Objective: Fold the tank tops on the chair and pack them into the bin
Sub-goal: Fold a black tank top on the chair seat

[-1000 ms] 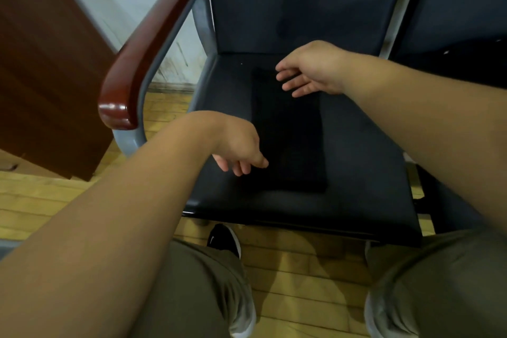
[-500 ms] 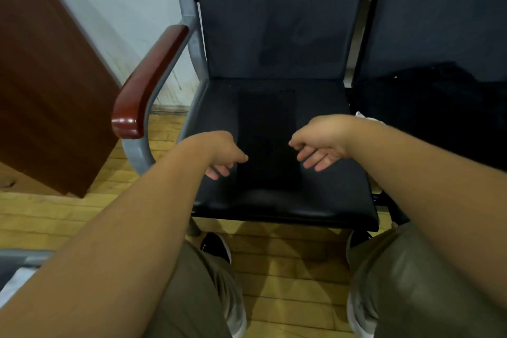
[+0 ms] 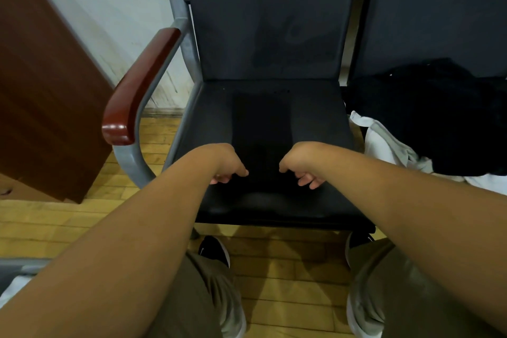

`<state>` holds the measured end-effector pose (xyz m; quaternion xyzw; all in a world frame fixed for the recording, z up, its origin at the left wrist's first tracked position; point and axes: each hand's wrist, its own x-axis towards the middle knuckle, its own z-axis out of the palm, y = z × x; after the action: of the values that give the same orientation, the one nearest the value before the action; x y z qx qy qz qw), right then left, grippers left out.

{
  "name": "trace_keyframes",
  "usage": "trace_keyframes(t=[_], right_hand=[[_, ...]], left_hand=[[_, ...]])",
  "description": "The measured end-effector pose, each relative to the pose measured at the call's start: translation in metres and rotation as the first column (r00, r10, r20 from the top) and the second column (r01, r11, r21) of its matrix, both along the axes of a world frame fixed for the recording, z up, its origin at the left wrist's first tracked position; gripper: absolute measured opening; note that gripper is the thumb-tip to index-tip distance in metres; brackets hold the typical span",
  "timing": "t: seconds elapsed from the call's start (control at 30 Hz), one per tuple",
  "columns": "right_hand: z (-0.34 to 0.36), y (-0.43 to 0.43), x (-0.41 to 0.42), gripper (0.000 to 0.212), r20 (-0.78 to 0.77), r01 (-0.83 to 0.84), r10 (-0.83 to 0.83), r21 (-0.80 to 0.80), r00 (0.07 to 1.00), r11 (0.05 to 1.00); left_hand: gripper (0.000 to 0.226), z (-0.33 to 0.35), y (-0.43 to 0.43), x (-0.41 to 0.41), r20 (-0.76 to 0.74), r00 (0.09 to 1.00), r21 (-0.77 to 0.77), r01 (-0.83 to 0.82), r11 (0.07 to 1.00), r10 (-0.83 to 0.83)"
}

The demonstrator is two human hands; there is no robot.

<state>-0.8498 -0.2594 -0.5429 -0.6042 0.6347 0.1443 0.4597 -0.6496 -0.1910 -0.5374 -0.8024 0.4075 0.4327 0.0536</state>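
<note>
The dark padded chair seat (image 3: pixel 315 123) before me carries a black tank top (image 3: pixel 260 123) folded into a long strip down its middle; the neighbouring chair (image 3: pixel 439 8) holds black and white clothes (image 3: pixel 439 123).

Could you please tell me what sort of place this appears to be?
Probably an office or waiting room: dark padded chairs side by side, a wooden armrest, a wood-plank floor.

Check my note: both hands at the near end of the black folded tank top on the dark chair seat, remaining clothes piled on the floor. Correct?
No. The head view shows the pile of black and white clothes on the neighbouring chair at the right, not on the floor. The rest holds.
</note>
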Motion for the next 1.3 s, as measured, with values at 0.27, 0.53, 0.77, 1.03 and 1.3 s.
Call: trace_keyframes(t=[0.27, 0.53, 0.77, 1.03, 1.3], right_hand=[[-0.01, 0.007, 0.002, 0.054, -0.013, -0.027, 0.027, -0.076, 1.0, 0.997], [-0.003, 0.011, -0.006, 0.049, 0.09, 0.074, -0.076, 0.023, 0.993, 0.997], [0.023, 0.02, -0.02, 0.042, 0.205, 0.048, -0.055, 0.039, 0.977, 0.998], [0.054, 0.023, -0.032, 0.025, 0.532, 0.178, -0.148, -0.005, 0.834, 0.984], [0.048, 0.012, -0.04, 0.02, 0.431, -0.022, 0.166, -0.319, 0.887, 0.947]], left_hand=[[0.036, -0.002, -0.001, -0.003, 0.023, 1.0, 0.082, -0.015, 0.997, 0.013], [0.044, 0.006, 0.012, -0.003, -0.15, 0.973, 0.021, -0.173, 0.985, 0.175], [0.045, 0.028, 0.025, -0.008, -0.281, 0.92, 0.008, -0.281, 0.96, 0.272], [0.031, 0.062, 0.043, -0.001, -0.501, 0.859, -0.32, -0.299, 0.899, 0.108], [0.016, 0.046, 0.031, -0.005, -0.045, 0.999, -0.619, -0.014, 0.785, -0.017]])
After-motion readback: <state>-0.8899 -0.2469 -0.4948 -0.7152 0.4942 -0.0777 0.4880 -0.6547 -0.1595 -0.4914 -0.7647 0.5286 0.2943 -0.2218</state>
